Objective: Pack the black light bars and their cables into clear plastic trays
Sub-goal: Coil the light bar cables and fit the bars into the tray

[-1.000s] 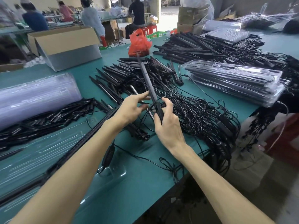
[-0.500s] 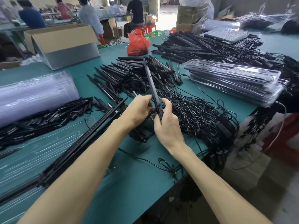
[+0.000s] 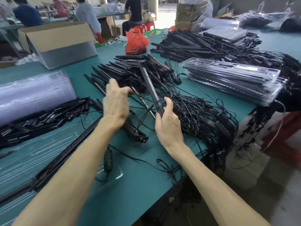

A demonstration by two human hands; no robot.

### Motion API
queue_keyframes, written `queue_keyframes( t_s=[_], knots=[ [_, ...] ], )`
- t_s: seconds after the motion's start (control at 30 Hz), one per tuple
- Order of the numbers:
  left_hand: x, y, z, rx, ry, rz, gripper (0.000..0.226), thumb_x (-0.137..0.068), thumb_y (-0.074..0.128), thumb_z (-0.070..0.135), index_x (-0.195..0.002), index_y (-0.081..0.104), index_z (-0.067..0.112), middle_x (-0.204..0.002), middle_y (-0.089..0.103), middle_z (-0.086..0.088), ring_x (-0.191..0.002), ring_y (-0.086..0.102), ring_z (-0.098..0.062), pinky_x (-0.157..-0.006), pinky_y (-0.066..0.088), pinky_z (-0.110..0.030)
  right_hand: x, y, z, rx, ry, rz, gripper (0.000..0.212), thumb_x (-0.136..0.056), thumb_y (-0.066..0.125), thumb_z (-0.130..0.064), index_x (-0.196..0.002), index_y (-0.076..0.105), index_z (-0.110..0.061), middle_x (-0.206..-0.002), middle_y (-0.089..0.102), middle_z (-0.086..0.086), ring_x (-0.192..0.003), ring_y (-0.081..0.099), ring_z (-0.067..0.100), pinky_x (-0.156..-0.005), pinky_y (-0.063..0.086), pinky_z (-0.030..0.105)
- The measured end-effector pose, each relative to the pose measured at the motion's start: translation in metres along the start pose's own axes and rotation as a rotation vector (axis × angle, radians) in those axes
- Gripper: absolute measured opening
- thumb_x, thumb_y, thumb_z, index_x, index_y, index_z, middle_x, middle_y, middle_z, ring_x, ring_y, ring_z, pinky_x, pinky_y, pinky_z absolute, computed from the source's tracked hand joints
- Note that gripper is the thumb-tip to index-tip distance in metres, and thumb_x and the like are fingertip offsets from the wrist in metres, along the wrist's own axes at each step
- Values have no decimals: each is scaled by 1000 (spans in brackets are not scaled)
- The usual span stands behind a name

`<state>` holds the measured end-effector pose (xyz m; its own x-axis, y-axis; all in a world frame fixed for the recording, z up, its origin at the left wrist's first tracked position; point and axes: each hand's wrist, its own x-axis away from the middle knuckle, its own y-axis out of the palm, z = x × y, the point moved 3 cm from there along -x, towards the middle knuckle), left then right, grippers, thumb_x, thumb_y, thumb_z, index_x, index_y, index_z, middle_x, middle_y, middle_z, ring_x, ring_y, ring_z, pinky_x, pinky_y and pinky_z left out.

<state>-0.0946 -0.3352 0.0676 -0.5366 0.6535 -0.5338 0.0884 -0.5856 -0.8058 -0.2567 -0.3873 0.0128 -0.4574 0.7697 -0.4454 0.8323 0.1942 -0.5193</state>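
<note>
My right hand (image 3: 169,128) grips the near end of a black light bar (image 3: 149,85), which slants up and away over the pile of loose light bars (image 3: 120,70). Its thin cable (image 3: 143,118) loops down beside that hand. My left hand (image 3: 115,103) is blurred, to the left of the held bar, its fingertips at a thin bar in the pile; I cannot make out whether they hold it. A clear plastic tray (image 3: 19,162) lies at the near left with a long black bar (image 3: 65,152) across it and an inline controller (image 3: 108,159) by its corner.
Tangled cables (image 3: 203,115) spill over the table's right edge. Packed trays (image 3: 236,79) are stacked at right, empty clear trays (image 3: 32,95) at left with short black parts (image 3: 40,118) below. Behind stand a cardboard box (image 3: 61,43), a red bag (image 3: 136,41), more bars (image 3: 195,44) and seated people.
My left hand has left the held bar's cable and moved left and up toward the pile. My right hand keeps its grip, and the bar has stayed tilted over the pile.
</note>
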Motion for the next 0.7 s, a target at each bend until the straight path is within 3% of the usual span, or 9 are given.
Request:
queue_keyframes(
  t_s=[0.1, 0.17, 0.23, 0.37, 0.5, 0.6, 0.7],
  knots=[
    [-9, -23, -40, -8, -124, 59, 45, -89, 53, -14, -114, 74, 16, -109, 42, -14, -102, 47, -33, -76, 52, -43, -3, 2, 7, 6, 56, -31, 53, -102, 47, -8, -150, 25, -10, -91, 65, 2, -78, 61, 17, -64, 47, 30],
    [-9, -33, -52, -5, -121, 8, 53, -86, 48, -16, -115, 73, 19, -104, 39, -10, -100, 49, -33, -83, 52, -48, -3, 2, 9, 21, 62, -54, 52, -102, 49, -9, -149, 27, -10, -96, 66, 5, -86, 62, 22, -74, 50, 35],
    [-5, -36, -56, -5, -117, -80, 55, -86, 46, -14, -117, 72, 22, -106, 41, -8, -96, 52, -32, -87, 51, -47, -2, 4, 8, 22, 65, -66, 51, -102, 49, -11, -148, 27, -10, -95, 66, 4, -86, 61, 22, -74, 48, 36],
    [5, -26, -59, -64, -131, -217, 45, -89, 49, -7, -122, 70, 17, -119, 46, -16, -104, 55, -38, -96, 50, -51, 0, 7, 8, 34, 59, -63, 49, -102, 48, -11, -147, 29, -10, -90, 64, 1, -80, 61, 20, -68, 44, 32],
    [13, -23, -52, -199, -97, -221, 32, -89, 56, -3, -118, 65, 4, -116, 45, -16, -107, 48, -37, -93, 47, -50, 1, 6, 8, 48, 53, -72, 47, -102, 47, -11, -146, 30, -9, -93, 65, 3, -81, 61, 23, -69, 45, 35],
    [15, -16, -40, -240, 63, -203, 47, -92, 57, 4, -139, 51, 7, -140, 41, -16, -131, 39, -35, -111, 34, -49, 0, 6, 8, 50, 40, -71, 46, -102, 47, -10, -145, 32, -8, -97, 66, 5, -85, 61, 24, -71, 44, 34],
    [15, -1, -23, -208, 301, -279, 67, -97, 59, 13, -157, 29, 13, -162, 28, -6, -152, 19, -22, -126, 5, -48, 0, 6, 7, 54, 38, -79, 44, -102, 47, -11, -143, 32, -9, -102, 67, 9, -89, 62, 29, -75, 49, 40]
  ],
)
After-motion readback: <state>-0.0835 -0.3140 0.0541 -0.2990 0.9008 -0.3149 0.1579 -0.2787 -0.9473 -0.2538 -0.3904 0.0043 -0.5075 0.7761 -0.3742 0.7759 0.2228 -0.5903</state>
